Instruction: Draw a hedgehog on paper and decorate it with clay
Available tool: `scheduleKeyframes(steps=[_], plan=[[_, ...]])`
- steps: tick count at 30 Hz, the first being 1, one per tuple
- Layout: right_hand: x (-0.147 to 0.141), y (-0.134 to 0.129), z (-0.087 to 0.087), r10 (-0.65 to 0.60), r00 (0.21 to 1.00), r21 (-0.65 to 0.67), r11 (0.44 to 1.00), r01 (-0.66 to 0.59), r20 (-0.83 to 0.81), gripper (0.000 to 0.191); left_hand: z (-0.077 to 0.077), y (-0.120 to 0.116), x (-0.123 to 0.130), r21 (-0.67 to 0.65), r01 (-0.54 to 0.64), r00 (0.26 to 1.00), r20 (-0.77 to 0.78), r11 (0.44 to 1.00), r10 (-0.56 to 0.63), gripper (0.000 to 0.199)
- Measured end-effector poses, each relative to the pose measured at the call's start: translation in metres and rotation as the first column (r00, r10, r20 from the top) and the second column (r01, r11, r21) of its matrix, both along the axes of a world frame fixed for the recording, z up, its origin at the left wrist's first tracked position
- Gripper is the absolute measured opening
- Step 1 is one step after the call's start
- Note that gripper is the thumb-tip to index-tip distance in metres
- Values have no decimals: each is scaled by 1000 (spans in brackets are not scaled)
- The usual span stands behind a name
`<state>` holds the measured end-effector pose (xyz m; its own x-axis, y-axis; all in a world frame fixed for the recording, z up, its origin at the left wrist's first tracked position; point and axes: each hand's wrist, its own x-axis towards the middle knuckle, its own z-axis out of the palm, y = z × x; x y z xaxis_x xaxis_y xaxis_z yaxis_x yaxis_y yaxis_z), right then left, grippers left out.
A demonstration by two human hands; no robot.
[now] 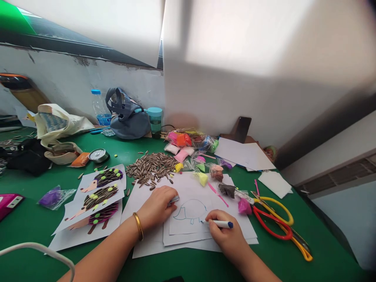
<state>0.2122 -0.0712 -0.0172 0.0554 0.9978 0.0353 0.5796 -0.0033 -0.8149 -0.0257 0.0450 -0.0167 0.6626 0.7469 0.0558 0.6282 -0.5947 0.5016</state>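
Observation:
My right hand (pixel 225 231) is closed round a white marker with a dark blue end (pixel 221 224), its tip on a white sheet (pixel 183 229). On that sheet is a blue outline of a rounded animal (pixel 192 209) with a pointed snout and short legs. My left hand (pixel 161 205), with a gold bracelet at the wrist, rests on the sheet's left part, fingers curled on a small bluish pen cap (pixel 174 199). Left of it lie finished hedgehog pictures (pixel 101 196) made with seeds and clay dots. Sunflower seeds (pixel 152 166) are piled behind the sheets.
Scissors with red and yellow handles (pixel 273 225) lie at the right. Bags of coloured clay (pixel 188 141), a phone (pixel 243 129), a blue bag (pixel 129 121), a cup (pixel 155 121) and a bottle (pixel 101 109) stand toward the wall. A white cable (pixel 38 246) crosses the lower left.

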Motion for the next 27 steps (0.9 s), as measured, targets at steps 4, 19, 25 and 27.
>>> scheduleKeyframes(steps=[4, 19, 25, 27], plan=[[0, 0, 3, -18, 1000, 19, 1000, 18, -7, 16, 0, 0, 1, -3, 1, 1000, 6, 1000, -1, 21], [-1, 0, 3, -3, 1000, 30, 1000, 3, 18, 16, 0, 0, 0, -3, 2, 1000, 7, 1000, -2, 21], [-1, -1, 2, -17, 1000, 47, 999, 17, -1, 16, 0, 0, -1, -5, 1, 1000, 7, 1000, -1, 20], [-1, -2, 3, -33, 999, 67, 997, 36, -40, 18, 0, 0, -1, -4, 2, 1000, 12, 1000, -2, 20]])
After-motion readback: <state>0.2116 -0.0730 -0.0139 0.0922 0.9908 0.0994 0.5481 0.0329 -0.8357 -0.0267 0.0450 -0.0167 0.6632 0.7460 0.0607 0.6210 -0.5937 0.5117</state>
